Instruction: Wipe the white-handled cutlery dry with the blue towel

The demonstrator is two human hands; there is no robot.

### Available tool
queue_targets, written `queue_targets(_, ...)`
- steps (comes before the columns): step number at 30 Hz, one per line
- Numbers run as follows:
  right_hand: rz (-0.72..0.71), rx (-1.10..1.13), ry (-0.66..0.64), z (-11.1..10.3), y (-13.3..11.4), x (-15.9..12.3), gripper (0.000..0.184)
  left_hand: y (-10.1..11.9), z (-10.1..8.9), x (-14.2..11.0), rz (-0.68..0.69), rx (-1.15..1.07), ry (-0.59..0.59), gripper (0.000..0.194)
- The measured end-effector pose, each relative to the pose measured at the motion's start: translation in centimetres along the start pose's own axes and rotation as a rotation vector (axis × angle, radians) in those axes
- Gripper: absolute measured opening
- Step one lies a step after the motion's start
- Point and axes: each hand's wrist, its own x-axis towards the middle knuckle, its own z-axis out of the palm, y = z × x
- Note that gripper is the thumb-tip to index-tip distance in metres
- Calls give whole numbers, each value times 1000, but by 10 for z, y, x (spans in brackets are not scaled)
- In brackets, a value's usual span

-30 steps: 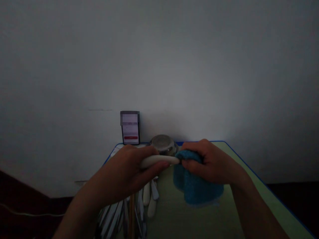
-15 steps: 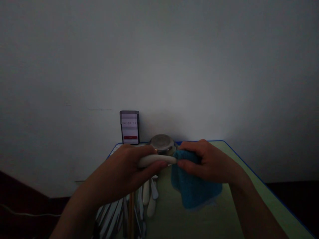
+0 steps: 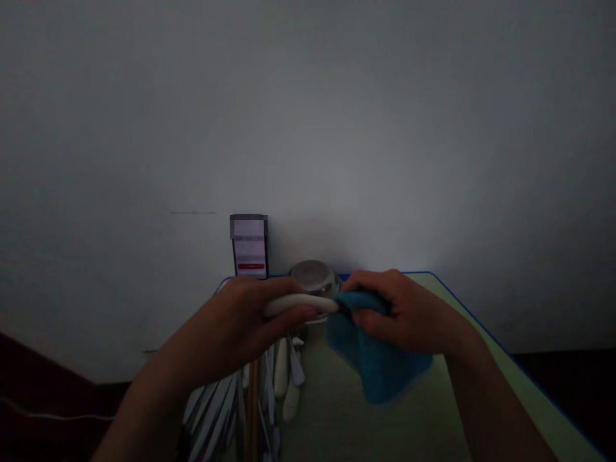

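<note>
My left hand [image 3: 248, 317] is closed around a thick white handle [image 3: 301, 303] of a utensil, held level above the table. The utensil's other end runs into a blue cloth [image 3: 385, 366], so its kind stays hidden. Gripping that cloth is my right hand [image 3: 399, 311], thumb and fingers pinching it around the utensil just past the handle. Most of the cloth hangs down below the right hand. Beneath the left hand lie several pieces of metal cutlery [image 3: 216, 417] and a pair of wooden chopsticks [image 3: 253, 410].
An upturned metal bowl [image 3: 315, 276] rests at the back of the green table [image 3: 366, 430], which has a blue edge. A phone [image 3: 250, 250] leans upright against the wall [image 3: 308, 128]. White-handled utensils [image 3: 291, 398] lie right of the chopsticks.
The white handle has shifted slightly left with my left hand. Around the utensil the cloth has been worked and its hanging part has swung and changed folds.
</note>
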Motion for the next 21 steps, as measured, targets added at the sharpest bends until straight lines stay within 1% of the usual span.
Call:
queue_targets(3, 62, 18, -40, -3, 4, -2, 24, -12, -2, -4, 0, -22, 90, 20)
queue_targets(5, 72, 38, -27, -5, 6, -4, 30, -17, -4, -6, -3, -16, 167, 19)
queue_targets(9, 53, 90, 40, -7, 7, -5, 29, -17, -5, -6, 17, -33, 252, 21)
queue_targets(11, 26, 81, 67, -7, 6, -5, 26, -14, -5, -6, 35, -74, 271, 21)
queue_targets(14, -7, 26, 96, -6, 6, -4, 23, -11, -5, -6, 31, -131, 247, 24)
queue_targets(16, -21, 15, 94, -6, 6, -4, 23, -10, -6, -7, 17, -130, 232, 23)
queue_targets(18, -42, 51, 71, -6, 6, -4, 23, -11, -8, -7, 14, -118, 240, 22)
queue_targets(21, -87, 153, 47, -8, 6, -4, 28, -14, -10, -7, 31, -111, 287, 23)
